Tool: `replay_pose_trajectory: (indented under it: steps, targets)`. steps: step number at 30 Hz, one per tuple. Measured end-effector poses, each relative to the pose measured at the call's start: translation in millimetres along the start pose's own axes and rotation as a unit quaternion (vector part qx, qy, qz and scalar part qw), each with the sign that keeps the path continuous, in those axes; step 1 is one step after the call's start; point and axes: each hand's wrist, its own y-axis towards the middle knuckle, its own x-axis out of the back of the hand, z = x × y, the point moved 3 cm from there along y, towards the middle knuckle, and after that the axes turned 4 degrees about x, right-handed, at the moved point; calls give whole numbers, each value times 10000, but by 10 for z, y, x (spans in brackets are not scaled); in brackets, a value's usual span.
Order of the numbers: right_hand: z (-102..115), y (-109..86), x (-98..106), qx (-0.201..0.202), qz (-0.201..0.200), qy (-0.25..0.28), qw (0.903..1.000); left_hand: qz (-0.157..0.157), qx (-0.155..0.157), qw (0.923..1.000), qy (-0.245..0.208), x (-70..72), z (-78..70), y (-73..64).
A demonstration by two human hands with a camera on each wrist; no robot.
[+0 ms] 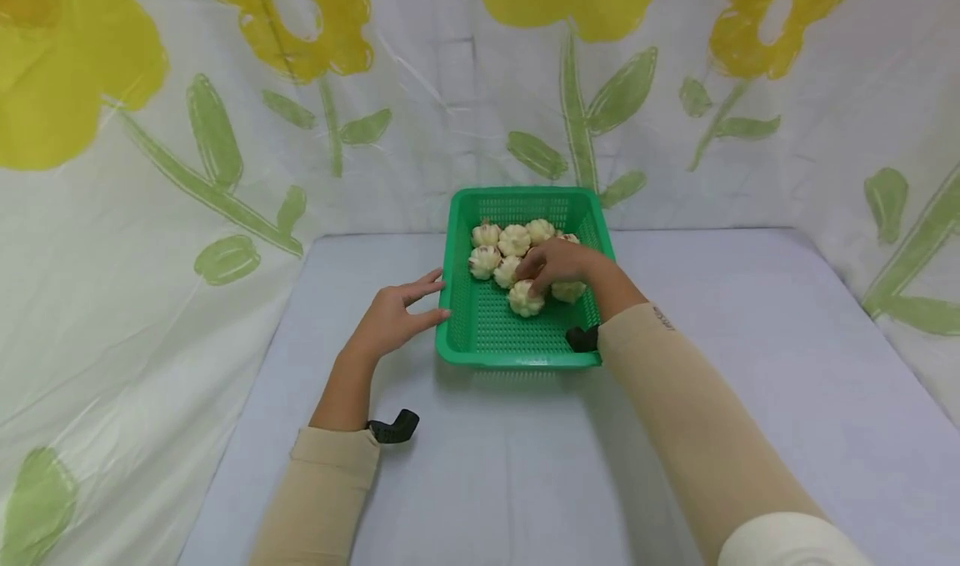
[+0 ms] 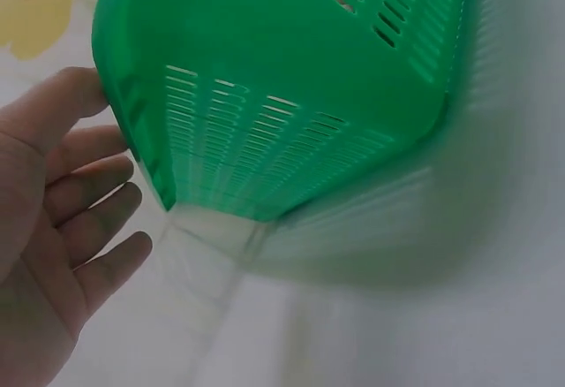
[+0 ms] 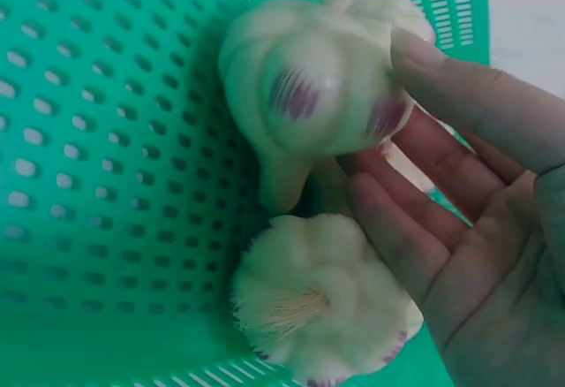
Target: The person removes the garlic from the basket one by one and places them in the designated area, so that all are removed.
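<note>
A green plastic basket (image 1: 517,359) with perforated walls holds several garlic bulbs, pale with purple streaks. My right hand (image 1: 561,264) reaches into it and grips one garlic bulb (image 3: 305,78) between thumb and fingers; in the head view that bulb (image 1: 526,300) is the nearest one to the basket's front. Just beside the hand, another bulb (image 3: 322,303) shows its root tuft in the right wrist view. At the basket's left rim, my left hand (image 1: 393,320) has its fingers spread, with thumb and fingertips right at the edge (image 2: 132,131).
The basket stands on a pale-covered table (image 1: 480,483), near the back. Behind it hangs a white cloth (image 1: 450,132) painted with yellow flowers. Dark wrist-camera mounts (image 1: 395,427) stick out from both sleeves, the right one over the basket's front right corner.
</note>
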Motion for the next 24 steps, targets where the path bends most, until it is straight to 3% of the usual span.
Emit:
replay_pose_trajectory:
  steps: [4,9,19,24]
  targets:
    - [19,3,-19,-44,81,-72,9999,93,-107,9973,722,33,-79,45]
    - [39,13,-61,60,429,-108,9990,239,-104,9947,994,47,-116,84]
    - [67,38,-110,129,794,-870,9929,68,78,9985,545,-28,-27,74]
    - [47,64,-166,-45,935,-1062,9899,-2,208,9996,183,-81,33,40]
